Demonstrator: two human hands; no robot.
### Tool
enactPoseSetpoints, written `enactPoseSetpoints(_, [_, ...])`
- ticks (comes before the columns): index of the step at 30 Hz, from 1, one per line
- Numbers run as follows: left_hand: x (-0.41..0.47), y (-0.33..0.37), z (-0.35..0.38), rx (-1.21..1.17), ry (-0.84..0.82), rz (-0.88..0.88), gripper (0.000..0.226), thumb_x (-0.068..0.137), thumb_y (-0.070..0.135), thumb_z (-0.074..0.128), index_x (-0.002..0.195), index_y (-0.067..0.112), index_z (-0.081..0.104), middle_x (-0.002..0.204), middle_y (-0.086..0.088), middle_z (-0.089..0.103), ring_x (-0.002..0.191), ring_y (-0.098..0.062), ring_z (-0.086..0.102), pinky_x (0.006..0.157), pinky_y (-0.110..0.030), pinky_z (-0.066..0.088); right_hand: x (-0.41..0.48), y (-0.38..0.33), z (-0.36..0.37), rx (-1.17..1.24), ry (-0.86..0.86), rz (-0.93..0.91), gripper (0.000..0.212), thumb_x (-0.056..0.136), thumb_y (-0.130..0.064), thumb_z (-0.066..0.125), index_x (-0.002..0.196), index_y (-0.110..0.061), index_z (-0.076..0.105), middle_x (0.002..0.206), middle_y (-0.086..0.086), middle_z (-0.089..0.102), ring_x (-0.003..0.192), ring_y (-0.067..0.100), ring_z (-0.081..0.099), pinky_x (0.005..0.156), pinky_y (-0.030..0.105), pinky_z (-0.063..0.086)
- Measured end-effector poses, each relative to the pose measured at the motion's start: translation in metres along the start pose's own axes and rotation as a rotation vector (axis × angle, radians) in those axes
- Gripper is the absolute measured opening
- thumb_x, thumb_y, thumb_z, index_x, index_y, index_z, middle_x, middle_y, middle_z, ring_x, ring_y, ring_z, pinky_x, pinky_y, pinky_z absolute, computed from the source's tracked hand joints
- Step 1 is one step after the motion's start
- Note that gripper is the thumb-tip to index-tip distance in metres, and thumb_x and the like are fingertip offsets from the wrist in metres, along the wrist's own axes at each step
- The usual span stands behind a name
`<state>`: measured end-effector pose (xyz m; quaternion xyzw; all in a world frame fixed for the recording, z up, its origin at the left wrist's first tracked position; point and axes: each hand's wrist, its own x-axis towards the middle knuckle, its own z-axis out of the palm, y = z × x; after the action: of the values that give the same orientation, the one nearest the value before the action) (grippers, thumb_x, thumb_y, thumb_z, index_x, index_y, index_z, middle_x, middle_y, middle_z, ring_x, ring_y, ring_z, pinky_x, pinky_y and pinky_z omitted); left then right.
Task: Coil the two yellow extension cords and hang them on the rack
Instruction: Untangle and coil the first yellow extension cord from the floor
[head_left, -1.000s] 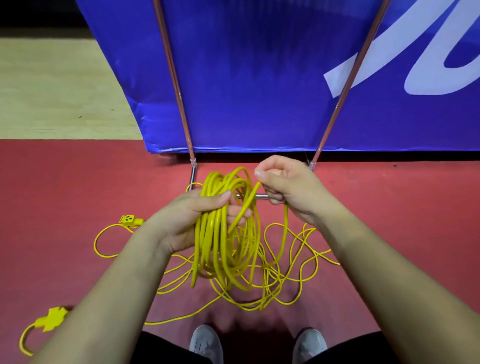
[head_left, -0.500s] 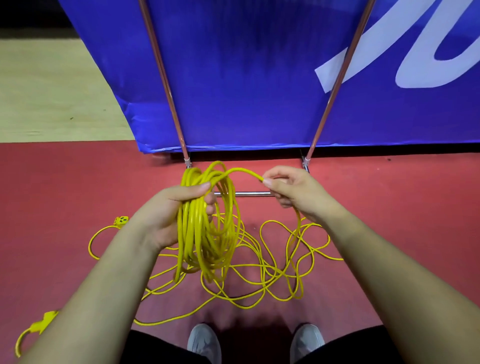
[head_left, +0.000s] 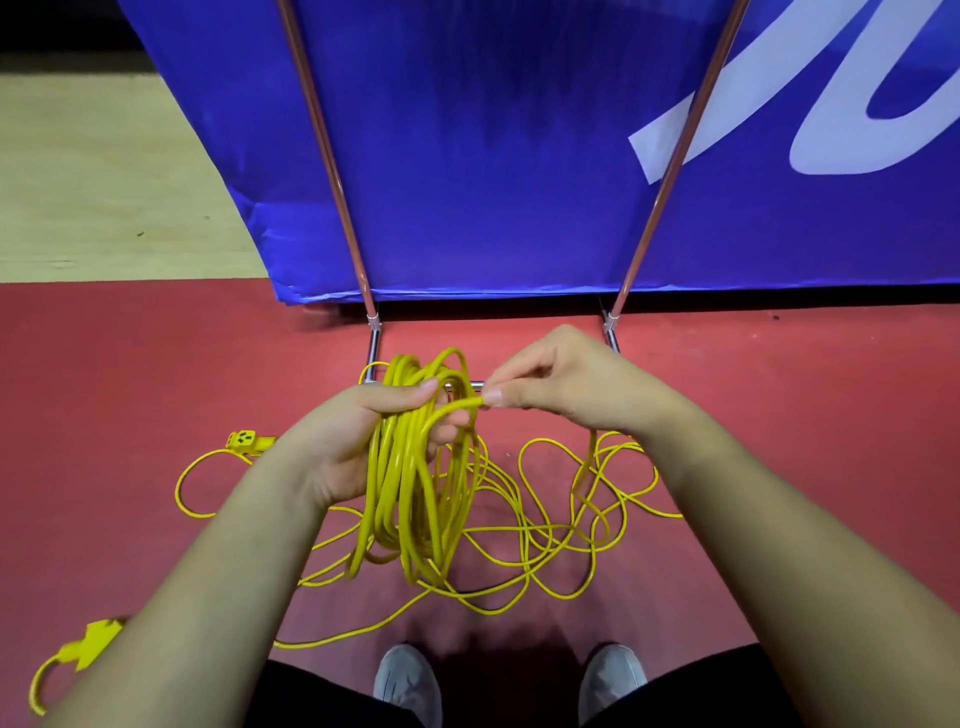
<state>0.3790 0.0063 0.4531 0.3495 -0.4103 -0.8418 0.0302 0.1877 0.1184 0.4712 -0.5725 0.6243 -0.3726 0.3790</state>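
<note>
My left hand (head_left: 353, 441) grips the top of a hanging coil of yellow extension cord (head_left: 415, 499), several loops thick. My right hand (head_left: 566, 384) pinches the same cord's free strand just right of the coil; that strand drops behind my right wrist to loose yellow cord (head_left: 561, 530) tangled on the red floor. A yellow socket end (head_left: 247, 441) lies on the floor at left, and a yellow plug (head_left: 88, 642) lies near the lower left corner. The rack's two copper uprights (head_left: 332, 171) rise straight ahead, joined low down by a chrome base bar (head_left: 373, 345).
A blue banner (head_left: 493, 156) with white lettering hangs behind the rack. The floor is red (head_left: 130, 364) near me and pale wood (head_left: 104, 182) at far left. My two grey shoes (head_left: 408, 680) stand at the bottom edge, just short of the tangle.
My right hand drew a new length out to the right, then brought it back to the coil. The coil in my left hand has gained a loop. The view shifted slightly.
</note>
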Motion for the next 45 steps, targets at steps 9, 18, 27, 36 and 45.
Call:
enactPoseSetpoints(9, [-0.001,-0.005,-0.004,0.004,-0.218,-0.069,0.043,0.047,0.027,0.092,0.078,0.008,0.070,0.060,-0.003,0.059,0.047,-0.016,0.055,0.048,-0.024,0.048,0.005,0.011,-0.004,0.081,0.094,0.034,0.011,0.082,-0.016,0.076,0.080,-0.005,0.074,0.052,0.002,0.047,0.051,0.012,0.031,0.046,0.023,0.022])
enactPoseSetpoints(18, [0.002,-0.007,0.008,0.019,-0.066,-0.081,0.020,0.077,0.026,0.065,0.070,0.009,0.075,0.065,-0.002,0.068,0.050,-0.013,0.063,0.049,-0.023,0.052,-0.002,0.012,-0.003,0.084,-0.010,-0.015,0.005,0.083,-0.010,0.074,0.078,-0.010,0.075,0.055,0.006,0.034,0.054,0.012,0.028,0.050,0.023,0.022])
enactPoseSetpoints(27, [-0.004,0.000,-0.007,-0.134,-0.236,0.081,0.060,0.049,0.027,0.094,0.088,0.015,0.050,0.058,0.002,0.050,0.045,-0.010,0.048,0.048,-0.024,0.047,-0.001,0.060,-0.008,-0.098,-0.028,0.125,0.015,0.089,-0.024,0.069,0.084,-0.009,0.069,0.067,0.004,0.063,0.063,0.011,0.056,0.064,0.029,0.045])
enactPoseSetpoints(36, [-0.002,-0.008,-0.008,0.224,0.014,-0.067,0.032,0.064,0.019,0.081,0.089,0.005,0.067,0.077,-0.012,0.071,0.062,-0.022,0.070,0.051,-0.032,0.055,0.007,0.063,-0.006,0.490,0.230,0.137,0.017,0.097,-0.020,0.055,0.099,-0.010,0.069,0.058,0.002,0.033,0.049,0.013,0.024,0.051,0.031,0.018])
enactPoseSetpoints(45, [-0.006,-0.009,-0.005,0.079,-0.099,0.108,0.039,0.051,0.011,0.083,0.088,0.006,0.070,0.076,-0.010,0.068,0.069,-0.024,0.069,0.059,-0.034,0.057,0.013,0.036,0.015,0.228,0.199,0.074,0.012,0.093,-0.015,0.063,0.092,-0.010,0.073,0.052,0.002,0.035,0.045,0.012,0.025,0.047,0.025,0.021])
